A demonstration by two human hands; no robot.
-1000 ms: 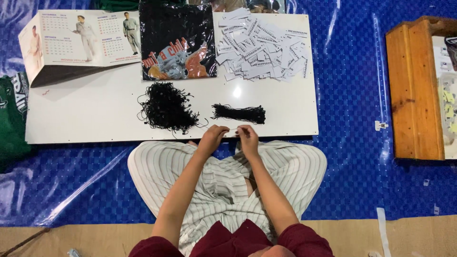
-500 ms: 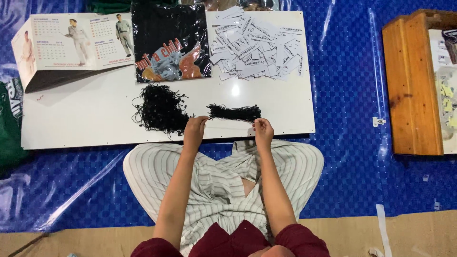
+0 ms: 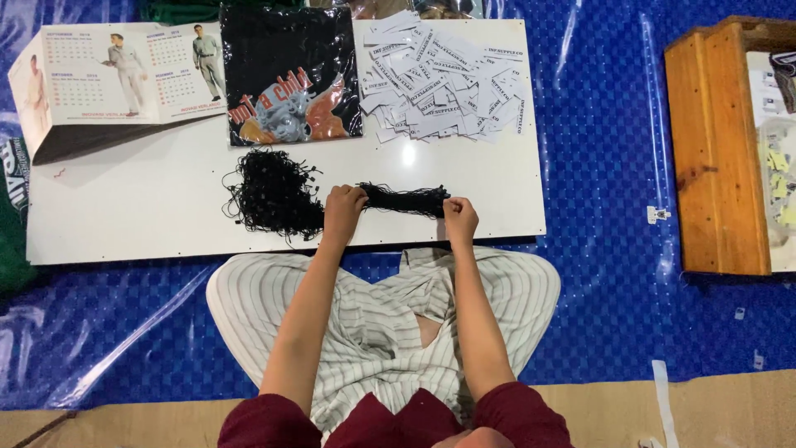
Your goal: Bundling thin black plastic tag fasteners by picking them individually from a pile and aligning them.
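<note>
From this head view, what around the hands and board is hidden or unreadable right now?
- Head view: fingertips of left hand and right hand curl under, so their grip on the straight black string bundle is unclear.
- Single strands in the tangled string pile: too fine.
- Wooden box: cut by the right edge.

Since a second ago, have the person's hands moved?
Yes. Both hands, left hand and right hand, moved forward from the white board's near edge onto the straight string bundle.

Both hands have moved up from the board's near edge. The left hand (image 3: 342, 208) and right hand (image 3: 458, 220) now grip opposite ends of the straight black string bundle (image 3: 405, 200).
</note>
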